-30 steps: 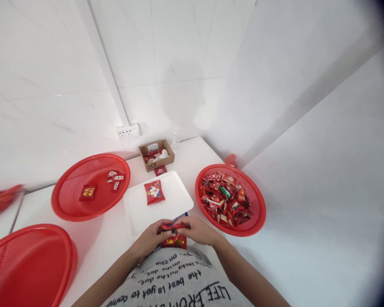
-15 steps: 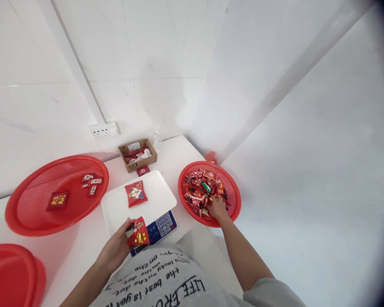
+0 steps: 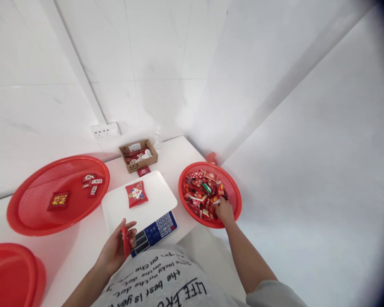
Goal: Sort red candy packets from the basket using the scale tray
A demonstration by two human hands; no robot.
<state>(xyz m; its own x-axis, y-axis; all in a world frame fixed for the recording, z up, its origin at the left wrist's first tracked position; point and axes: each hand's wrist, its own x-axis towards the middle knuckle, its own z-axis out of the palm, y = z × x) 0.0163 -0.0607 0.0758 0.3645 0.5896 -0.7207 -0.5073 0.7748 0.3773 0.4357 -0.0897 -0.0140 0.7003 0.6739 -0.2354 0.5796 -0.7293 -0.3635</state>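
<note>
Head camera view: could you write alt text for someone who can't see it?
A person's right hand reaches into a red basket of wrapped packets, while the left hand holds a red packet near a scale. A patterned packet lies on the scale's white tray.

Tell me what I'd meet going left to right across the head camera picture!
Wide red mesh plastic basket → flat, squarish red packet with a colourful picture → blue number pad with white square keys → smaller round red plastic basket.
</note>
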